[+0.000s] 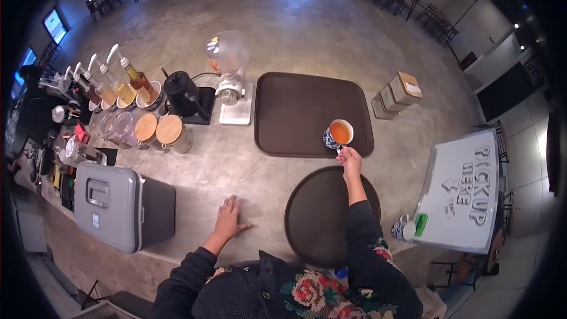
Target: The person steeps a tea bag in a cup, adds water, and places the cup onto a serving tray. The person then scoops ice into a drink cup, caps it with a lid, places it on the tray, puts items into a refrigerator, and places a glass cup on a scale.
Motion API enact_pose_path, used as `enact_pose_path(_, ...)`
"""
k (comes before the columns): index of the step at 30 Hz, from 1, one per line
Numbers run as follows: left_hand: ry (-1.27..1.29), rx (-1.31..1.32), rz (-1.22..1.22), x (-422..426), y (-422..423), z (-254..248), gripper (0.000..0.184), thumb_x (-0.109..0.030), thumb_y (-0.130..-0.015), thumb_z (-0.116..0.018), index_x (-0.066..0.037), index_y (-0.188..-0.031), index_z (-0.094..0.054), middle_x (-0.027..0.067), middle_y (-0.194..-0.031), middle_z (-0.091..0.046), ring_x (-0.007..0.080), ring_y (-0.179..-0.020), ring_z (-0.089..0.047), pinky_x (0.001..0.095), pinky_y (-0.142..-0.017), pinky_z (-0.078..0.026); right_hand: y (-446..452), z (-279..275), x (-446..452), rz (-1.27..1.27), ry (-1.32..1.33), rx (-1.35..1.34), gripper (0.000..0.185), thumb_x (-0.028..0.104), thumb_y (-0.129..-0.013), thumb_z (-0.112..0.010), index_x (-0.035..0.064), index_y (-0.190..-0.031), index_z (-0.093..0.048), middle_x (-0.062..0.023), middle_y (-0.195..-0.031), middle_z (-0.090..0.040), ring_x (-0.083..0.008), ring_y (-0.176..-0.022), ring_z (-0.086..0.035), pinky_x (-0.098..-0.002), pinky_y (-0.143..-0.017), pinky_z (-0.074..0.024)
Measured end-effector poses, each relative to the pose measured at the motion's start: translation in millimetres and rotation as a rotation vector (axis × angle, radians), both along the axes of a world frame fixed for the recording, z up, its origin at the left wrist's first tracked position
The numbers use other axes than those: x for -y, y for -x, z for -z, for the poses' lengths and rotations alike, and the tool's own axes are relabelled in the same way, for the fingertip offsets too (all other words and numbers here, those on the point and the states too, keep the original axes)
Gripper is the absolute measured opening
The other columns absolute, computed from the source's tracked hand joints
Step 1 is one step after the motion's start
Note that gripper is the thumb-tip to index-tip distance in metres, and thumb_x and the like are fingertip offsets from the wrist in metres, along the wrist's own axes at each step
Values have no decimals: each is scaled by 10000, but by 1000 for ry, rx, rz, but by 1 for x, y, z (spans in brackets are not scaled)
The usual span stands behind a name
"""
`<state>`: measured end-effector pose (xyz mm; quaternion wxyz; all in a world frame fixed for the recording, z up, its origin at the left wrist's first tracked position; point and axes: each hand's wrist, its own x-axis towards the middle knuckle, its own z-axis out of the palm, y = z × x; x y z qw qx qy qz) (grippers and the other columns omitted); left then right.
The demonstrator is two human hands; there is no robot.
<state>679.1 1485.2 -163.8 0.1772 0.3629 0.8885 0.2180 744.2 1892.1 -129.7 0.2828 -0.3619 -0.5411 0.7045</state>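
A blue-and-white teacup (331,136) with amber liquid inside is at the lower right part of the rectangular brown tray (295,112). My right hand (349,160) is closed on the cup's handle, at the tray's near edge; whether the cup rests on the tray or hangs just above it I cannot tell. Under my right forearm lies a round dark tray (313,218). My left hand (229,220) rests on the counter with its fingers spread, holding nothing, between the grey lidded box and the round tray.
A coffee grinder (235,88), a black kettle (182,91), wooden-lidded jars (170,130) and syrup pump bottles (142,82) stand left of the tray. A grey box (112,207) sits at left. To the right are a napkin holder (397,95), a pickup sign (458,189) and a patterned mug (404,229).
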Motion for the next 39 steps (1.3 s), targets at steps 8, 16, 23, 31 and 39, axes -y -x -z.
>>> enact_pose_path(8, 460, -251, 30, -14, 6, 40, 970, -377, -573, -743, 7, -1329, -270, 236, -1389, -233, 411, -1255, -272, 472, -1020, -237, 60, 39, -69, -31, -23, 22, 149, 138, -894, -472, 22, -856, -557, -50, -687, -539, -110, -570, -519, -190, -514, -390)
enact_pose_path(16, 452, -240, 33, -4, 7, 40, 979, -383, -580, -734, 21, -1334, -257, 253, -1389, -223, 411, -1262, -265, 457, -1032, -222, 72, 62, -77, -56, -4, 38, 160, 149, -892, -484, 11, -870, -563, -56, -707, -555, -110, -576, -533, -189, -509, -392)
enact_pose_path(23, 382, -217, 18, 4, 9, 26, 981, -373, -586, -735, 18, -1339, -241, 227, -1393, -238, 367, -1274, -273, 478, -1032, -213, 75, 48, -67, -38, -44, 134, 273, 180, -855, -561, -40, -1017, -549, -111, -814, -602, -131, -583, -568, -193, -494, -429)
enact_pose_path(31, -356, -107, 214, 59, 8, -6, 535, -191, -692, -652, -41, -1172, -467, 121, -1182, -509, 284, -1077, -488, 392, -869, -397, 65, -25, 14, 53, -286, 151, 401, 149, -794, -609, -61, -1117, -499, -135, -833, -613, -131, -542, -570, -202, -450, -456)
enact_pose_path(39, -300, 59, 14, 218, -23, -88, 162, -159, -766, -596, -95, -901, -658, 45, -833, -664, 238, -689, -609, 295, -633, -454, 69, -168, 341, -598, -133, -229, 181, -24, -777, -559, -49, -952, -595, -137, -849, -628, -144, -559, -575, -187, -452, -430)
